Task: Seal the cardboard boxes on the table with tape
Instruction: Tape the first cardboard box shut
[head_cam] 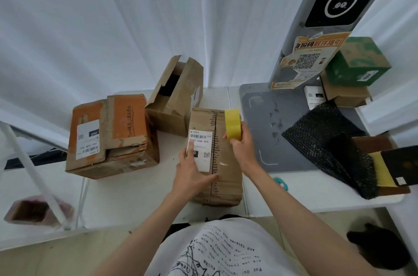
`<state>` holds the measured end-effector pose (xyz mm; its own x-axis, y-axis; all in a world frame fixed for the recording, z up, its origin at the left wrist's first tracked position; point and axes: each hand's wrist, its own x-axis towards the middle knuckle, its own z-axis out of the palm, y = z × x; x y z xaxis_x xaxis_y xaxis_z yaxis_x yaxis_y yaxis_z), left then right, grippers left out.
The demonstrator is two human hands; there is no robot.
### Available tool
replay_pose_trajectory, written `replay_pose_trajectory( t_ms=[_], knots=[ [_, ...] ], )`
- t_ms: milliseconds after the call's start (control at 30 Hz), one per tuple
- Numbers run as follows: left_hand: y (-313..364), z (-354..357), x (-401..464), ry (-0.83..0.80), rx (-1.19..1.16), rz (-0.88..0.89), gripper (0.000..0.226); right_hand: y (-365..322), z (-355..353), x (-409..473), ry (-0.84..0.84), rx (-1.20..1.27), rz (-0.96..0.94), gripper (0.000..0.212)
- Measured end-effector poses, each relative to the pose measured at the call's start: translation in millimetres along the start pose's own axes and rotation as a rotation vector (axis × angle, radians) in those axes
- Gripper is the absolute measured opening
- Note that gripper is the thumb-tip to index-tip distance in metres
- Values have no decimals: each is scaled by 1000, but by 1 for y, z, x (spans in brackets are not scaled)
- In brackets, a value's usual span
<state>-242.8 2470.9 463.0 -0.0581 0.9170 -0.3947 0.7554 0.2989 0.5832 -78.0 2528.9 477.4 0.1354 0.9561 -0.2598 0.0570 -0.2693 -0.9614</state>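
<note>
Pressing down on the nearest cardboard box (217, 158), your left hand (192, 174) lies flat across its white shipping label (201, 150), fingers straight and slightly spread, forefinger reaching up over the barcode and thumb stretched out toward the box's centre seam. Your right hand (242, 146) grips the roll of yellow tape (233, 125), thumb and fingers curled round it, holding it upright over the far end of that same box, just right of the seam where the two top flaps meet. That box lies closed on the white table (126, 196) right in front of you. Beyond it, touching its far left corner, stands a second brown box (174, 99) tilted with its flaps open and a dark interior showing. To the left, apart from both, sits an orange-and-brown box (113, 135) with torn top flaps and its own white label. On your right a grey mat (267, 122) covers the table, with black bubble wrap (328, 137) lying across its near right corner. Farther back on the right a green box (357, 60) rests on top of another brown one (346, 94), beside a grey post bearing a QR-code poster (309, 58).
</note>
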Motion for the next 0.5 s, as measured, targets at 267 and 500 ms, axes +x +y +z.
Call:
replay_pose_trajectory(
  t_ms=[267, 500],
  knots=[
    [5, -1, 11, -64, 34, -78, 134, 3, -6, 2, -53, -15, -1, 25],
    [47, -50, 43, 105, -157, 301, 65, 6, -16, 9, -160, -139, -32, 35]
  ],
)
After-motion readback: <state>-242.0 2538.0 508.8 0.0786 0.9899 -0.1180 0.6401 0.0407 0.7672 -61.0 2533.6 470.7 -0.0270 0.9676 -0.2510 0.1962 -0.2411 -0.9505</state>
